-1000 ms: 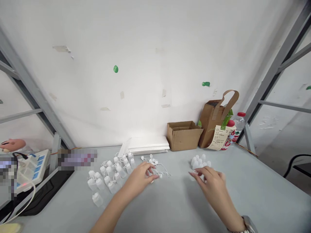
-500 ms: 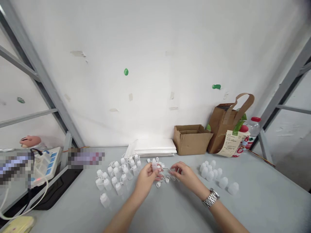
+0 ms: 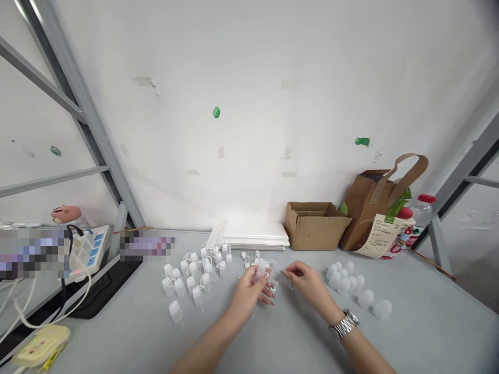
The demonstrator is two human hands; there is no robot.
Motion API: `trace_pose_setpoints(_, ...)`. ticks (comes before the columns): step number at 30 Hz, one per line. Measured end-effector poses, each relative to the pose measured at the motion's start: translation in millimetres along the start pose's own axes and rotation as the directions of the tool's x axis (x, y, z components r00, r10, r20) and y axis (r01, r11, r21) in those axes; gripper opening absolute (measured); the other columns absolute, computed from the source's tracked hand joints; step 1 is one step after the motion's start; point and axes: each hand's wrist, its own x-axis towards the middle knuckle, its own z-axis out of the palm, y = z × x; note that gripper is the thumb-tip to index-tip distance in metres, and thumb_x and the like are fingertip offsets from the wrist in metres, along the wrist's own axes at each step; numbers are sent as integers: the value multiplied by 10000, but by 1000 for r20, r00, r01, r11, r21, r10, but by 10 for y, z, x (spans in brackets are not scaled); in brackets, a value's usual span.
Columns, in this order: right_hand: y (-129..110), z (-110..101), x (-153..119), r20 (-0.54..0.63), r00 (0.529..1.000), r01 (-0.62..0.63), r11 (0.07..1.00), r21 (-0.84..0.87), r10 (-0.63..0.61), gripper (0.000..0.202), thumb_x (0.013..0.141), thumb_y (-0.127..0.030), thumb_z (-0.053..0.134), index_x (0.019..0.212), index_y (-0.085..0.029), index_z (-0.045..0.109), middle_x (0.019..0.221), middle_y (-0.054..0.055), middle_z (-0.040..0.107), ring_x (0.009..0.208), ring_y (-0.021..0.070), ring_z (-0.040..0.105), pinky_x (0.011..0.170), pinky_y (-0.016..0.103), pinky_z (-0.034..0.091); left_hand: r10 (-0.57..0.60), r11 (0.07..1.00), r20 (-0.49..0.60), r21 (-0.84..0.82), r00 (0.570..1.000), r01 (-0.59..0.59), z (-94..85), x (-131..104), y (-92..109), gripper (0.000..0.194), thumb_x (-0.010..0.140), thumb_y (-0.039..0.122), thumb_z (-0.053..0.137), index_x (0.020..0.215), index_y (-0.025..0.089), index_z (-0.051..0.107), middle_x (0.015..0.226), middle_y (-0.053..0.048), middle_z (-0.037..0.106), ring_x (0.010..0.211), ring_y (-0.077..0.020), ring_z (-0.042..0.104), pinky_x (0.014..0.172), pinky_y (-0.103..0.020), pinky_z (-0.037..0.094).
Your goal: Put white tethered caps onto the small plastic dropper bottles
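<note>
In the middle of the table, my left hand (image 3: 251, 285) is closed around a small translucent plastic bottle (image 3: 262, 269), held tilted. To its right, my right hand (image 3: 302, 278) pinches a thin white strap (image 3: 276, 266) that curves toward the bottle's top; whether it is joined there is too small to tell. Several white caps (image 3: 245, 256) with straps lie behind and beneath my left hand, partly hidden by it. Left of my hands stand several capped small bottles (image 3: 179, 286). Several bottles without visible caps (image 3: 343, 284) form a group on the right.
Along the wall are a stack of white envelopes (image 3: 253, 236), an open cardboard box (image 3: 314, 228), a brown paper bag (image 3: 360, 208) and a red-capped plastic bottle (image 3: 423, 210). A power strip (image 3: 91, 249) with cables and a yellow case (image 3: 41, 345) lie at the left.
The view has swung slightly left, so everything sits further right. The bottle in my left hand has tilted from upright, and my right hand still pinches the thin strap.
</note>
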Motion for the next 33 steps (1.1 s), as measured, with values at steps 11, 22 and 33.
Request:
trace_pose_setpoints(11,-175,3,-73,-94,975,-133,868,479,201,322,610,-456,685,697,-148,658,641,20,601,582,147,519,614,283,431,15,991,68,135,998,-24,33,-41,-5,489,615,587,572,827,146,564,655,-6,561,496,-100,509,400,-199,341)
trace_pose_setpoints(22,-255,73,-144,81,991,-131,759,637,103,239,610,-393,726,628,-162,664,622,11,638,625,147,550,631,264,429,13,975,201,213,980,-56,72,-109,-36,423,736,530,488,882,139,553,632,5,575,451,-83,472,405,-199,280)
trace_pose_setpoints(33,-248,94,-164,10,997,-72,814,577,81,251,646,-426,691,680,-178,701,703,47,680,715,196,595,693,296,462,29,979,207,193,978,-70,76,-113,-33,442,753,552,451,881,138,538,622,4,569,457,-87,477,407,-201,277)
